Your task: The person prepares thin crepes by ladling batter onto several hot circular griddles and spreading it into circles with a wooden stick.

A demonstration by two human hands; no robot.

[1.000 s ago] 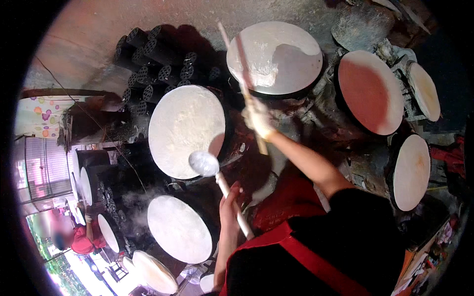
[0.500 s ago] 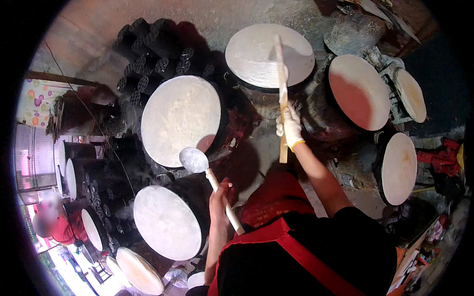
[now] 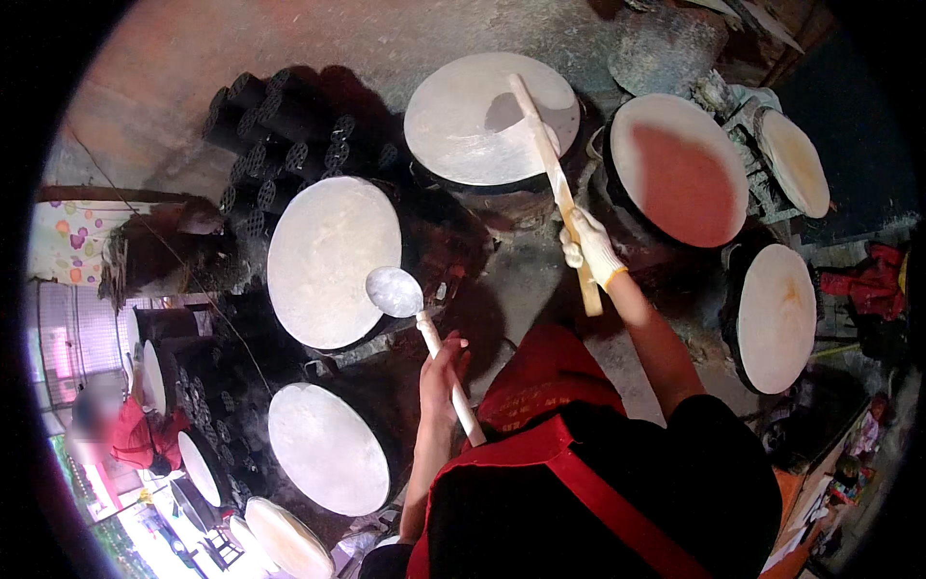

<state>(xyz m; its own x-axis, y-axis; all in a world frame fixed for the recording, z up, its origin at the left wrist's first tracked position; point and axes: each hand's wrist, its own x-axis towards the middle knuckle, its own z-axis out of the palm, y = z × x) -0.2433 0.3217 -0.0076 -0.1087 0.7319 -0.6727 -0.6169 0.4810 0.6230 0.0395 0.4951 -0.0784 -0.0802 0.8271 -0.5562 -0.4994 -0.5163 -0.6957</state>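
Two-handed work among round plates, as I viewed it remotely through the head camera. The right hand (image 3: 591, 246), gloved, was wrapped around a pale wooden stick (image 3: 553, 172), whose far end reached across the right half of the upper plate (image 3: 449, 125). The left hand (image 3: 442, 374), bare, was curled around the handle of a ladle (image 3: 394, 292); its bowl overlapped the lower right edge of the left plate (image 3: 328, 265), though I could not tell whether they touched. The upper plate looked coated in streaked white, with a darker patch (image 3: 503, 113) that I could not identify as shadow or bare surface. I judged this coating the chief point of risk: a stick tilted steeply or pressed unevenly would likely streak or tear it. Gripped so far back, the stick might also wobble, since a small turn of the wrist would swing its tip widely. The ladle posed a second hazard; if its bowl held liquid, which I could not make out, a careless tilt could drip onto the left plate
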